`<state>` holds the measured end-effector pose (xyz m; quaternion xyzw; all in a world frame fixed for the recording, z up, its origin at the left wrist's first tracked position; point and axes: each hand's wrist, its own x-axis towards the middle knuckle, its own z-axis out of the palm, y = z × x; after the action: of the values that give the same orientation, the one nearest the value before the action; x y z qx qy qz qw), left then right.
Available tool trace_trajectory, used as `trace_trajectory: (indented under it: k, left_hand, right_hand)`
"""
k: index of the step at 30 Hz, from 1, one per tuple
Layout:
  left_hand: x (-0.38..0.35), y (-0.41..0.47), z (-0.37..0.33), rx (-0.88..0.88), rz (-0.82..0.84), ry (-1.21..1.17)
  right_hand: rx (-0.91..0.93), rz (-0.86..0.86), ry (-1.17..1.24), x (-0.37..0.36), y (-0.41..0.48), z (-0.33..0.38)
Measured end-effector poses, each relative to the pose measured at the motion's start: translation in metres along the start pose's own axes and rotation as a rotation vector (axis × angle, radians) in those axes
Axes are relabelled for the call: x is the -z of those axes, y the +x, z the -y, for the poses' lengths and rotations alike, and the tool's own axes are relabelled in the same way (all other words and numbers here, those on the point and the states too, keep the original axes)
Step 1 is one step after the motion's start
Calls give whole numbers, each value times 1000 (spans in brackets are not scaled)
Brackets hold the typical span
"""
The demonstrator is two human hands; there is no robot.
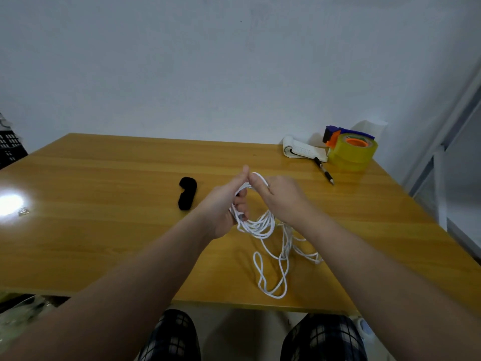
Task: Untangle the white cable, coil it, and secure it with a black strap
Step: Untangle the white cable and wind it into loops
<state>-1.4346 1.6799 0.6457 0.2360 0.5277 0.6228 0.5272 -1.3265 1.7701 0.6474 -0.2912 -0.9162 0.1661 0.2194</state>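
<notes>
Several loops of the white cable (260,225) hang from my left hand (223,204), whose fingers are curled round the bundle above the wooden table (104,230). My right hand (281,196) pinches a strand of the cable at the top of the bundle, fingertips touching my left thumb. The loose remainder of the cable trails in tangled loops on the table toward the front edge, below my right wrist. The black strap (187,193) lies folded on the table just left of my left hand, untouched.
At the table's back right stand a yellow tape roll (352,152) in a dispenser, a small notepad (302,151) and a pen (324,170). A small metal object (23,211) lies near a bright glare at the left. My knees show below the front edge.
</notes>
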Motion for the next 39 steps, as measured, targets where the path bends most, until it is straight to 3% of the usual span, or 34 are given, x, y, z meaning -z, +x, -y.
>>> trace_trajectory:
  k: [4, 7, 11, 14, 19, 24, 29, 32, 34, 36, 39]
  left_hand:
    - [9, -4, -5, -65, -104, 194]
    - [25, -4, -11, -110, -192, 282]
    - [34, -7, -12, -132, -167, 402]
    - [28, -13, -13, -94, -29, 359]
    - [11, -19, -28, -110, 111, 65]
    - [8, -18, -44, -118, 222, -284]
    - [18, -3, -44, -205, 45, -354]
    - [25, -2, -48, -210, 28, -402]
    - [19, -4, -45, -190, 63, -396]
    - [5, -6, -39, -165, 133, -410]
    - [-14, -3, -32, -138, 168, -405]
  right_hand:
    - [63, 140, 387, 2, -3, -17]
    - [45, 210, 389, 12, -7, -30]
    - [-70, 138, 531, 20, -6, -28]
    - [-151, 29, 737, 19, -3, -27]
    - [-104, 1, 544, 1, -2, -32]
    - [-148, 37, 608, -6, -6, -24]
    - [-208, -33, 536, -3, -15, -41]
    - [-310, -128, 476, -1, -20, -58]
    - [-338, -112, 299, -7, -20, -65]
    - [-329, 20, 29, -13, -21, -57]
    - [-100, 228, -429, -20, -24, -33]
